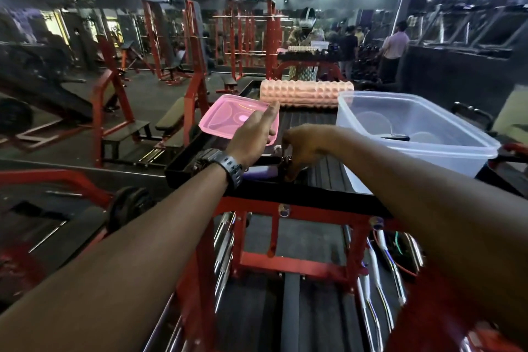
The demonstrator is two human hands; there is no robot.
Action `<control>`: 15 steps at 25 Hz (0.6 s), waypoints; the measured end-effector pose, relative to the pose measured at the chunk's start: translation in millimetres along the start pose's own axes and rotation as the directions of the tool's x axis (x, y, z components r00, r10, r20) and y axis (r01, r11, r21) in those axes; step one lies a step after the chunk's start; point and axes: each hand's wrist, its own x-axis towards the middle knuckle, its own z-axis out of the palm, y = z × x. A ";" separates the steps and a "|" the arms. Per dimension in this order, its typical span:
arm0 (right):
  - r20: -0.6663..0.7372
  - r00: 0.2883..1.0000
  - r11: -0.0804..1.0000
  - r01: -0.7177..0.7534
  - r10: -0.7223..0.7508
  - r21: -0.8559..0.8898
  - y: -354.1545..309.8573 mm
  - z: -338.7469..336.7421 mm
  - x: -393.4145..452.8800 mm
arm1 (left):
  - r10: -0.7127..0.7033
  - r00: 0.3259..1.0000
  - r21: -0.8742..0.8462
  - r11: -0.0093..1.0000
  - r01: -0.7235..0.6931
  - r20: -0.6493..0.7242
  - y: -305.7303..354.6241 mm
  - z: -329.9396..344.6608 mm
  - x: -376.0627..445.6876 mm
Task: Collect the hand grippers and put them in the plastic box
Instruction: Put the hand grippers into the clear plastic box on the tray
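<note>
A clear plastic box (445, 151) stands on the right of a black ribbed platform (320, 174); something dark lies inside it. Its pink lid (225, 117) rests on the platform's left side. My left hand (254, 134), wearing a black watch, hovers flat with fingers stretched over the lid's near edge. My right hand (303, 148) reaches down to the platform's middle, fingers curled around a small hand gripper (281, 153) with a metal spring and dark handles, mostly hidden by the hand. A purple-grey piece (261, 172) shows under my left wrist.
A pink foam roller (305, 93) lies across the far end of the platform. The platform sits on a red metal frame (300, 211). Red gym racks and benches fill the left; people stand at the back right. Cables hang at the lower right.
</note>
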 end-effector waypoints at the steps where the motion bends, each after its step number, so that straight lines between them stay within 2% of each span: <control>1: 0.016 1.000 0.999 0.001 0.000 -0.032 -0.4 -1.6 0.6 | 0.004 1.000 0.003 1.000 -0.004 0.027 -1.2 0.5 1.6; 3: 0.017 0.999 0.998 0.039 -0.038 -0.059 2.9 -9.5 2.4 | 0.001 0.995 0.043 0.999 -0.006 0.102 -3.8 0.6 7.4; 5: -0.027 0.997 0.997 0.067 -0.069 -0.048 9.5 -28.7 -3.7 | 0.043 0.974 0.139 0.987 -0.076 0.224 3.5 -3.3 14.1; 7: -0.103 0.993 0.998 0.061 -0.063 -0.022 19.3 -55.4 -12.4 | 0.096 0.944 0.180 0.971 -0.159 0.315 19.5 -4.3 19.9; 9: -0.194 0.980 0.999 0.039 -0.034 0.021 30.8 -82.3 -22.2 | 0.163 0.924 0.166 0.959 -0.232 0.346 40.2 -2.8 30.9; 11: -0.309 0.951 0.997 0.018 0.008 0.082 45.7 -109.1 -36.8 | 0.261 0.911 0.157 0.933 -0.323 0.321 68.8 3.8 42.2; 13: -0.432 0.901 0.989 0.017 0.047 0.144 62.2 -132.7 -52.9 | 0.406 0.889 0.188 0.876 -0.444 0.209 98.1 13.7 52.0; 15: -0.563 0.820 0.987 -0.019 0.106 0.158 78.8 -151.8 -69.6 | 0.539 0.837 0.168 0.820 -0.546 0.093 128.7 25.6 56.9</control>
